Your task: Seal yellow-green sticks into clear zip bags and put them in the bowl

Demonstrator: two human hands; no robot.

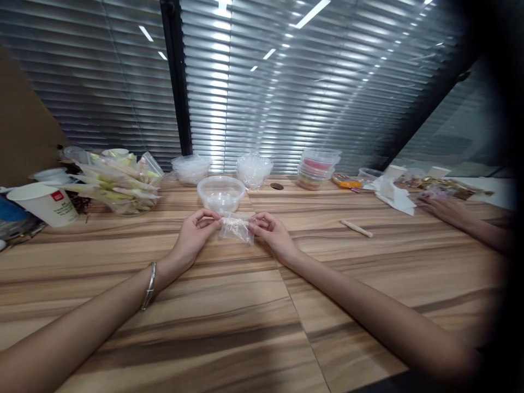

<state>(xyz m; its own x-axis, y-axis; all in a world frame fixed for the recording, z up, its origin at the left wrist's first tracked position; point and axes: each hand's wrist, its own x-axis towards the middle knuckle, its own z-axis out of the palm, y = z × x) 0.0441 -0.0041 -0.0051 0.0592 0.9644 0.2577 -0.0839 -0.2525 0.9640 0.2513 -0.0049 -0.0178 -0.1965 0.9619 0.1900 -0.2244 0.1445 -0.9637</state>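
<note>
Wood-grained tabletop (229, 327), backed by slatted blinds (307, 109): a small clear plastic bag (237, 230) is pinched at its two sides by the fingertips of the left hand (190, 239) and the right hand (277, 237), held just in front of a round clear bowl (221, 194), a silvery bracelet (149, 286) being worn on the left wrist. Farther out, a short pale stick (356, 228) is laid to the right, and yellowish packets (118, 185) are heaped to the left beside a white paper cup (43, 204). Clear containers (190, 169) are stacked near the blinds; at far right, another person's hand (448, 212) is seen near white tissue (393, 192).
</note>
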